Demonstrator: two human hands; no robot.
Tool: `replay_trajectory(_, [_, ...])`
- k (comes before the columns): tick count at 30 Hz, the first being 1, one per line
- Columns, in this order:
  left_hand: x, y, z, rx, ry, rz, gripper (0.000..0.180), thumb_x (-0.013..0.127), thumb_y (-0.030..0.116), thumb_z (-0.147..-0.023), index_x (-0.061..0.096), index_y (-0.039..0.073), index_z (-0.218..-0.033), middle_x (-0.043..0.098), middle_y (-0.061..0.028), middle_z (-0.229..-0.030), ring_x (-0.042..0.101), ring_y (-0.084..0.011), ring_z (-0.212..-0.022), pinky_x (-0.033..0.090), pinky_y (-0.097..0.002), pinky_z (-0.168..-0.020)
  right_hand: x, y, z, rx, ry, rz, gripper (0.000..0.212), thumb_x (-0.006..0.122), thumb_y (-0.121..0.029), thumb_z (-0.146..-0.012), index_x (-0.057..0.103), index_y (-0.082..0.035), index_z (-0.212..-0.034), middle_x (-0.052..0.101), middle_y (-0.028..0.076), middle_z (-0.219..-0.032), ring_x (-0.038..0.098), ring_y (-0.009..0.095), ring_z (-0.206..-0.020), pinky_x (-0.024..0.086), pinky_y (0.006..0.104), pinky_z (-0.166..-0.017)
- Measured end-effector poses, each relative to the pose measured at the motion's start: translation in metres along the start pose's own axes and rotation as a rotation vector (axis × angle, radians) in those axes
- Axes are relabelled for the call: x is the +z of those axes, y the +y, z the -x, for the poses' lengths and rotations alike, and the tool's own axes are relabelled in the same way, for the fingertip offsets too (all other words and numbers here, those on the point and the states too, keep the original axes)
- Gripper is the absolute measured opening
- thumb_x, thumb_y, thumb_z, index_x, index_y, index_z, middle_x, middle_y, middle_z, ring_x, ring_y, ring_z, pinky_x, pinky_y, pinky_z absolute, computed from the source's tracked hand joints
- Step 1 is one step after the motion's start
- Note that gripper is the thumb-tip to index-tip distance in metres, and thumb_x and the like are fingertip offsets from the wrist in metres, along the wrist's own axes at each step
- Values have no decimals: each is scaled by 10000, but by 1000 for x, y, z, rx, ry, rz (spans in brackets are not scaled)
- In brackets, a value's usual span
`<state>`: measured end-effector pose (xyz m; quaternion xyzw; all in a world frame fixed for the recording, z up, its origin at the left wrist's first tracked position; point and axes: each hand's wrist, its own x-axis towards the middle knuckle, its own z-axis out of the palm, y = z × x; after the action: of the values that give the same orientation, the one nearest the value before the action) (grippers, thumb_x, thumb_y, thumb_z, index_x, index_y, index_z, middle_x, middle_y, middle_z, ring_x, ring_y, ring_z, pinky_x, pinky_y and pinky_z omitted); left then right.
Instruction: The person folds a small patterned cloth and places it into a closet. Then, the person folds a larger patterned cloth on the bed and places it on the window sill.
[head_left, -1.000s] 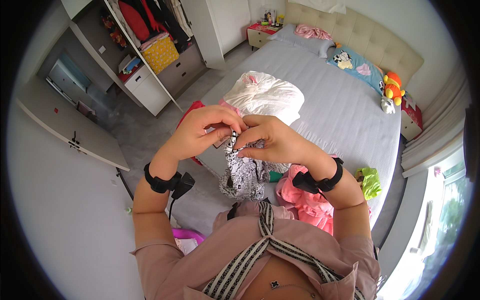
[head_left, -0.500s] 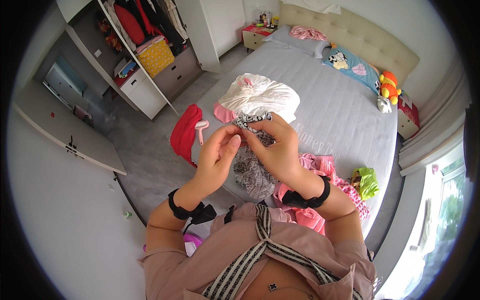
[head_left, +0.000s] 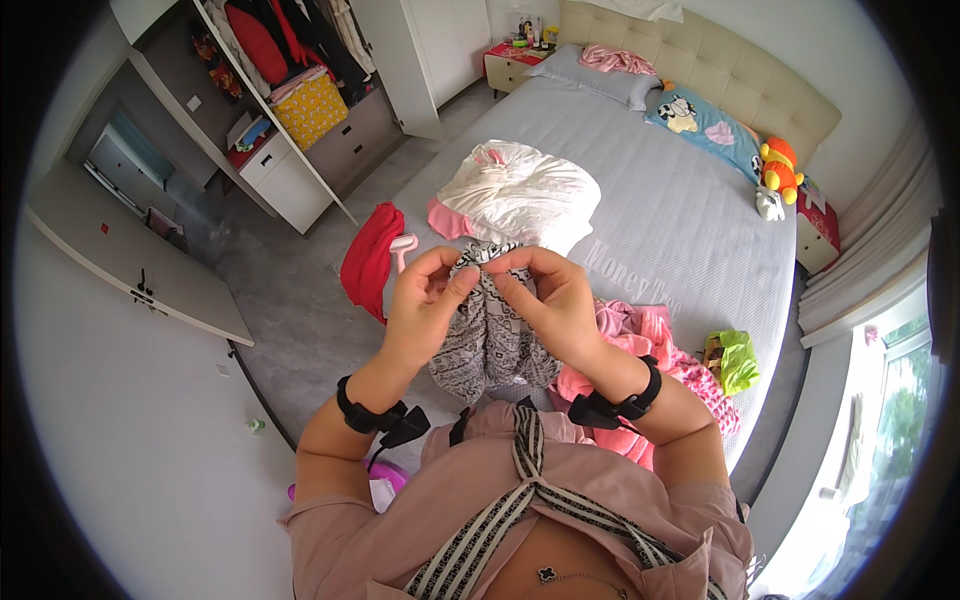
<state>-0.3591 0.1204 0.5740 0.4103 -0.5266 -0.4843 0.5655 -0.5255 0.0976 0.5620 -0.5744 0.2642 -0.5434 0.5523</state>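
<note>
Both hands are raised in front of my chest with a black-and-white patterned garment [head_left: 486,345] between them. My left hand [head_left: 422,305] pinches its gathered top edge between thumb and fingers. Close beside it, my right hand [head_left: 552,305] pinches the same edge. Below the fingers the cloth hangs in long folds, reaching almost to my waist. Just beyond my hands, a bunched white cloth [head_left: 525,190] lies on the bed [head_left: 650,220], with a pink piece [head_left: 449,220] sticking out at its left.
A red garment [head_left: 368,255] and a pink-handled lint roller [head_left: 403,244] lie at the bed's left edge. Pink clothes [head_left: 640,335] are heaped at the right, near a green bag [head_left: 735,362]. An open wardrobe [head_left: 345,135] stands at the far left.
The garment's bunched top is now held level between both hands, with my right hand slightly lower. Its body has spread wider and hangs more to the left.
</note>
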Motion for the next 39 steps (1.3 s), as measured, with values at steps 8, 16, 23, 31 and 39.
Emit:
replay_trajectory(8, [-78,49,-8,155,51,-312,159,645,9,-845,590,-41,-986,601,-24,-877,557,-75,-793,456,-202,-712,-67,-18,-24,-30,196,305,326,670,-63,-838,596,10,-1147,636,3,-858,464,10,-617,361,183,-530])
replay_trajectory(16, [-120,70,-8,268,167,-578,134,652,15,-824,601,-23,-942,588,-4,-841,534,-86,-810,430,-225,-745,-105,-30,-35,-83,267,381,172,683,-84,-829,654,21,-963,650,3,-804,541,23,-698,424,176,-608])
replay_trajectory(23, [-117,84,-2,459,305,-1015,153,683,33,-778,612,-15,-905,602,-51,-798,550,-128,-740,441,-243,-699,-103,-51,-39,-306,303,595,202,679,-88,-820,665,0,-1002,658,21,-803,563,51,-749,442,213,-666])
replay_trajectory(31, [-112,107,0,611,362,-1300,111,683,69,-784,646,-4,-859,577,-70,-752,534,-147,-687,414,-254,-646,-114,-78,-49,-290,185,656,154,676,-108,-821,658,12,-916,641,5,-770,514,31,-666,412,198,-601])
replay_trajectory(39, [-107,109,5,271,497,-1170,88,636,49,-836,636,17,-918,623,-49,-794,496,-91,-536,386,-241,-502,-102,-106,-46,-39,73,747,127,656,-132,-846,613,-13,-840,635,9,-755,471,33,-496,337,211,-400])
